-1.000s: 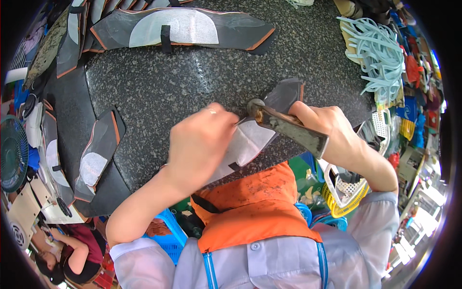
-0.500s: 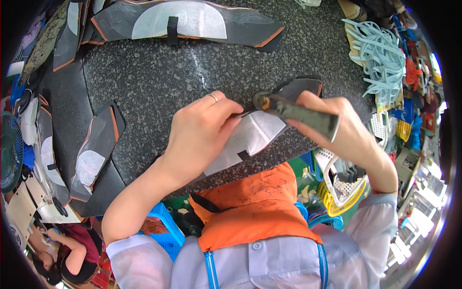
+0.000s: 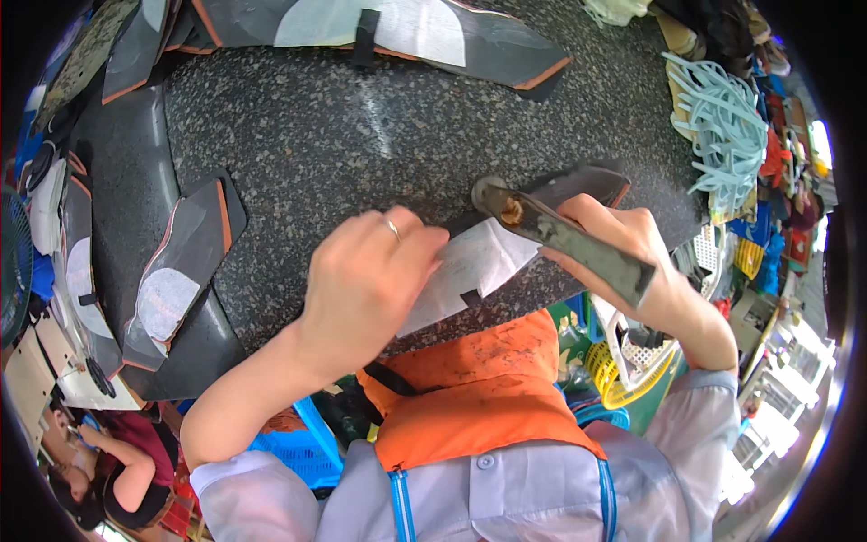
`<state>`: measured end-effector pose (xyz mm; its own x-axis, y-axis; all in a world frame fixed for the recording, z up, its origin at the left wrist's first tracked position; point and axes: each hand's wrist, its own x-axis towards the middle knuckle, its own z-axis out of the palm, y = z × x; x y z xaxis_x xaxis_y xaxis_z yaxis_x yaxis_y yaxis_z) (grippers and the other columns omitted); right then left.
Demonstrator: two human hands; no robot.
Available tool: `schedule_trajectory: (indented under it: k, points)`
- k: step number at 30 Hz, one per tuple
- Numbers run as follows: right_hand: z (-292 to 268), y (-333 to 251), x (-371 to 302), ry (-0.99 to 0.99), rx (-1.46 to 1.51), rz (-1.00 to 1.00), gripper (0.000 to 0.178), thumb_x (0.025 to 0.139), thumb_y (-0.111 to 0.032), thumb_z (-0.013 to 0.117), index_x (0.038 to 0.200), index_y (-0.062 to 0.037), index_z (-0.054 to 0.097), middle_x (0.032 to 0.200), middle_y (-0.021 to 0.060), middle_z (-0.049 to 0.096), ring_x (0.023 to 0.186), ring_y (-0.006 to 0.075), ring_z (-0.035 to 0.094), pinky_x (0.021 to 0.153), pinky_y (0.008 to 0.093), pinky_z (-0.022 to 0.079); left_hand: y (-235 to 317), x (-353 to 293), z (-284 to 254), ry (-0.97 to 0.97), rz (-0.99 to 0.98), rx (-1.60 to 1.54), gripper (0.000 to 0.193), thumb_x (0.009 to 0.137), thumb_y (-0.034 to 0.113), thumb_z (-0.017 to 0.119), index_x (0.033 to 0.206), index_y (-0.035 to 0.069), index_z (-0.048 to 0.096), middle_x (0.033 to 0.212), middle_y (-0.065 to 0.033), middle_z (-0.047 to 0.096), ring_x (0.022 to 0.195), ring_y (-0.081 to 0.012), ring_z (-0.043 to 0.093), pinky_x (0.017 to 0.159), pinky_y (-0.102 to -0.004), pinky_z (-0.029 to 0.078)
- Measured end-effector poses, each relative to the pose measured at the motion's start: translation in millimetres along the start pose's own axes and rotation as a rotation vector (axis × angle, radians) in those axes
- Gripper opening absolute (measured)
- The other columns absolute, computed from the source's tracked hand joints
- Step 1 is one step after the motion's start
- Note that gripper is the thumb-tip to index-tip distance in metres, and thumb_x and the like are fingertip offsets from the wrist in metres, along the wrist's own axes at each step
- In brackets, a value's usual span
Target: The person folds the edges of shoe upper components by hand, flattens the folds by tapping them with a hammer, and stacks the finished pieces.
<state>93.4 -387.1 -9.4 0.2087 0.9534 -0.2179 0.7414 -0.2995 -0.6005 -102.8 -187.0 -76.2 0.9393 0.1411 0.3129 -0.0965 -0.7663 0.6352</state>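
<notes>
A: Here you are, orange apron point(image 3: 488, 434) at the near side of the stone tabletop point(image 3: 298, 163). The dark piece point(image 3: 479, 262) lies slanted by that near edge, under your hands. How far along?

B: Midway, I'd judge! You're at its upper edge; how much of that is done or left, your fingers and the hammer point(image 3: 578, 242) hide.

A: Your left hand point(image 3: 366, 271) curls its fingers in there; whether they pinch the piece, I can't tell. Your right hand point(image 3: 628, 230) is closed, gripping the hammer, round end near that edge.

B: And the look of it! Pale white patch, creased, a black tab point(image 3: 470, 298) on its lower side, orange trim at the right end.

A: Farther out?

B: On your left, a second piece point(image 3: 194, 226) with a white half-moon; across the top, a third piece point(image 3: 501, 50), orange-edged too. Finished or unfinished, I can't say. Far right, pale blue strips point(image 3: 722, 135) sit tangled in a heap.
</notes>
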Motion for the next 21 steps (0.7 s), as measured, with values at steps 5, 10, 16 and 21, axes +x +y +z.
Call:
schedule_trajectory:
  k: [5,10,16,21]
  points:
    - [7.2,-9.4,5.3,-0.076,-0.022,-0.065,0.025,0.087,-0.015,0.071,0.104,-0.0052,0.054,0.073,0.0149,0.061,0.064,0.0392,0.063,0.055,0.0462,0.049,2.5,-20.8,1.6,0.056,0.016,0.108,0.029,0.069,0.001,0.08,0.095,0.004,0.068,0.085,-0.0073,0.064,0.069,-0.0254,0.064,0.058,-0.0379,0.05]
    - [21.6,-25.8,8.9,-0.089,-0.096,-0.065,0.03,0.087,-0.02,0.074,0.1,-0.0049,0.052,0.07,0.0129,0.06,0.062,0.0368,0.065,0.055,0.0459,0.05,-5.9,-31.0,-9.2,0.048,-0.064,-0.02,0.026,0.069,0.0,0.08,0.092,0.004,0.068,0.083,-0.0084,0.065,0.069,-0.0258,0.064,0.058,-0.0375,0.049]
    - [28.9,-47.8,16.9,-0.152,-0.167,-0.139,0.029,0.088,-0.02,0.073,0.098,-0.0047,0.051,0.07,0.0134,0.06,0.062,0.0366,0.066,0.053,0.0455,0.05,-6.4,-56.1,-17.1,0.058,-0.09,-0.031,0.018,0.072,0.002,0.074,0.089,0.004,0.067,0.086,-0.0082,0.066,0.071,-0.0274,0.064,0.059,-0.0383,0.048]
    - [31.5,-65.9,26.0,-0.163,-0.152,-0.171,0.028,0.089,-0.021,0.072,0.098,-0.0049,0.05,0.072,0.0115,0.061,0.06,0.0363,0.064,0.05,0.0456,0.049,-3.9,-70.7,-30.1,0.044,-0.058,0.031,0.019,0.072,0.001,0.074,0.09,0.005,0.068,0.087,-0.0075,0.067,0.076,-0.0269,0.065,0.062,-0.0381,0.049]
